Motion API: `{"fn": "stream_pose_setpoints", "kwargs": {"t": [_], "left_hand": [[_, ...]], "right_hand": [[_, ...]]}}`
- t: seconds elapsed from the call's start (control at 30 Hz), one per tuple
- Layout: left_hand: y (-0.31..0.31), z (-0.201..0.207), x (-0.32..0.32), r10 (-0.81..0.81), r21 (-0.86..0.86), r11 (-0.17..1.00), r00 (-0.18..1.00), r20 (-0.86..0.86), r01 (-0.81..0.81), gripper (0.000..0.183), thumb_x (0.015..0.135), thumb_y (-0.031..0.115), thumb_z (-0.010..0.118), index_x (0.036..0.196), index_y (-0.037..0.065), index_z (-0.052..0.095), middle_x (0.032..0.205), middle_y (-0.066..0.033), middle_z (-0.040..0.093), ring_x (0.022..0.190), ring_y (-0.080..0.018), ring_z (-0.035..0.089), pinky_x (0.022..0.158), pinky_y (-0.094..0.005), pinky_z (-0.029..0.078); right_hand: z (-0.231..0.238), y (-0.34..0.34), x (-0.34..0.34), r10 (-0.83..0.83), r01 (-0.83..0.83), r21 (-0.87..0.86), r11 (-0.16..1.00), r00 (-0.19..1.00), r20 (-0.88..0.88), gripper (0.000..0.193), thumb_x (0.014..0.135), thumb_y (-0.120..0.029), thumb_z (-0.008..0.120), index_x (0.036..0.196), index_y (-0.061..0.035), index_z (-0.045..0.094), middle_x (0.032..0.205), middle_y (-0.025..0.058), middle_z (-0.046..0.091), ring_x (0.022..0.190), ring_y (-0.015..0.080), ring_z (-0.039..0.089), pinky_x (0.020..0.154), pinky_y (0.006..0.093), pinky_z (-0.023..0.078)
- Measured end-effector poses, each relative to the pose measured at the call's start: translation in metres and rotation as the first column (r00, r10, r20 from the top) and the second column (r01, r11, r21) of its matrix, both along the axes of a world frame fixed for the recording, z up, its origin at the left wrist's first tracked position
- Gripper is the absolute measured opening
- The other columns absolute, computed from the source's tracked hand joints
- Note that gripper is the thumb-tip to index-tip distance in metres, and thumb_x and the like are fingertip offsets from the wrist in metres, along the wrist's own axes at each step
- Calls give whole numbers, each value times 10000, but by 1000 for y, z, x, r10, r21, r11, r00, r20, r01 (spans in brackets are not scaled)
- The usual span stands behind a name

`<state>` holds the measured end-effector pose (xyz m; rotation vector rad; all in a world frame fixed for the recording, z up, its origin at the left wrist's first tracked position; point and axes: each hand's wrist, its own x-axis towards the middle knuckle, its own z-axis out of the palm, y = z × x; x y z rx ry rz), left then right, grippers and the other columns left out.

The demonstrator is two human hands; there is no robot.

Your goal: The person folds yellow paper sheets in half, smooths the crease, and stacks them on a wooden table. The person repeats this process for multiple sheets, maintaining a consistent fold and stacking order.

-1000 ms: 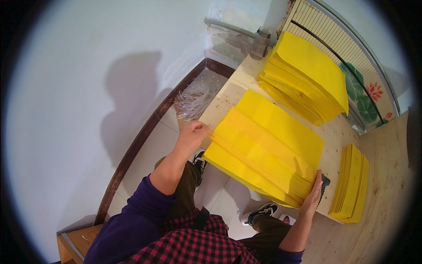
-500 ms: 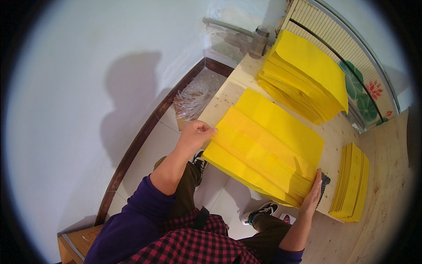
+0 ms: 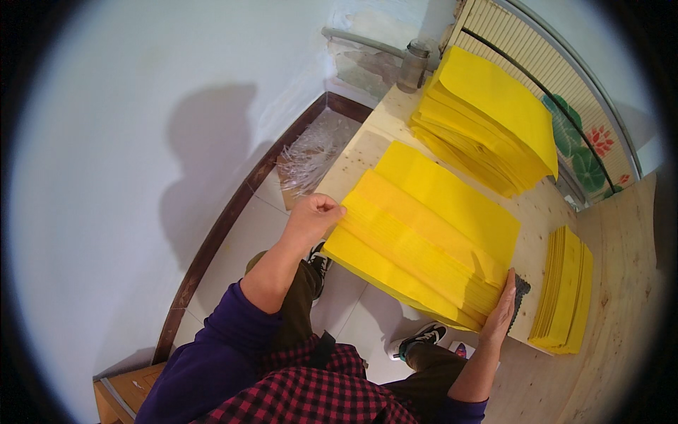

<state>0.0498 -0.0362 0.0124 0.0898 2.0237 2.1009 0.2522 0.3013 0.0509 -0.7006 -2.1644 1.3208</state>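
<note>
A flat stack of yellow sheets (image 3: pixel 472 205), which look like felt or non-woven cloth, lies on the wooden table in front of me. Across its top runs a narrower bundle of yellow strips (image 3: pixel 417 237), its layers stepped like folds. My left hand (image 3: pixel 314 215) is closed in a pinch at the bundle's left end, thumb against fingers. At the opposite end my right hand (image 3: pixel 500 311) rests with straight fingers along the edge, pressing it from the side. Beside those fingertips sits a dark grey object with a ridged edge (image 3: pixel 522 290), partly hidden.
Behind stands a tall, bowed pile of yellow sheets (image 3: pixel 494 113), with a jar (image 3: pixel 413 67) to its left. Folded yellow sheets (image 3: pixel 563 293) stand at the right of the wooden table (image 3: pixel 357 152). Clear plastic strands (image 3: pixel 314 155) lie on the floor by the wall.
</note>
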Motion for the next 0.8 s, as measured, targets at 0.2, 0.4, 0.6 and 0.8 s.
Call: {"fn": "stream_pose_setpoints", "kwargs": {"t": [0.2,0.4,0.6,0.8], "left_hand": [[0,-2,-1,2,19,1000,1000,-7,-2,105,849,86,672,810,2,623,749,12,600,671,-50,510,591,-215,398],[0,-7,-4,10,18,1000,1000,-28,-9,117,848,100,668,805,5,615,750,3,596,690,-61,519,614,-221,407],[0,-6,-3,23,-12,1000,1000,1,-23,113,854,100,670,809,12,614,747,14,589,690,-55,511,615,-214,397],[-1,-3,-2,0,39,999,1000,8,0,89,855,92,676,818,30,624,748,27,580,679,-46,492,609,-202,378]], "right_hand": [[-1,1,1,-2,2,15,1000,1000,2,783,971,-599,320,1446,25,331,1484,191,355,1372,284,335,1120,363,237],[-4,2,1,30,-31,-10,999,999,-30,705,1004,-516,328,1445,33,324,1488,189,348,1374,273,330,1121,361,238],[0,3,3,-14,14,45,999,1000,-4,637,1026,-443,326,1434,45,333,1497,198,330,1401,292,284,1134,364,206],[18,-5,-5,12,-43,407,913,997,79,625,1019,-433,336,1433,35,332,1517,214,280,1439,326,199,1155,404,157]]}}
